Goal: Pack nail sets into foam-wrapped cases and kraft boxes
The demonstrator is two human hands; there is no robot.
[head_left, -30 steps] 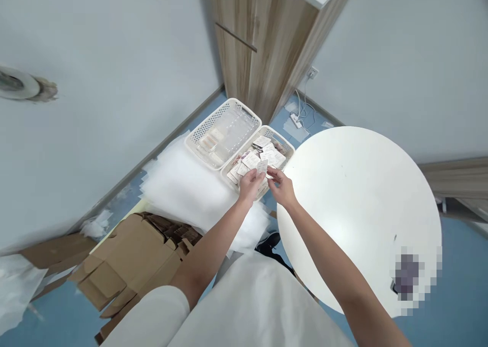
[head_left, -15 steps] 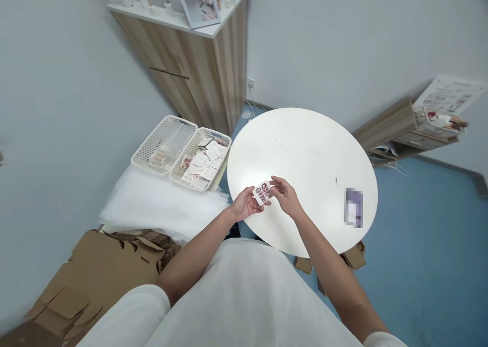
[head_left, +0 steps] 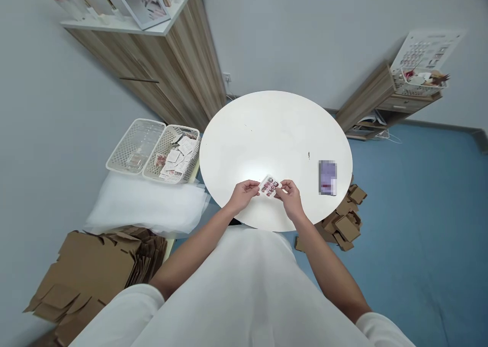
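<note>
Left hand (head_left: 242, 195) and right hand (head_left: 291, 199), pinched nearly closed, hold opposite sides of a printed card (head_left: 269, 186) just below frame centre, over the counter (head_left: 274, 128); long axis unclear.

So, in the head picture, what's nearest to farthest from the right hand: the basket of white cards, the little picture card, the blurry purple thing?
1. Little picture card: touching the right hand, on its left side.
2. Blurry purple thing: on the table, to the right.
3. Basket of white cards: beyond the table's left edge.
</note>
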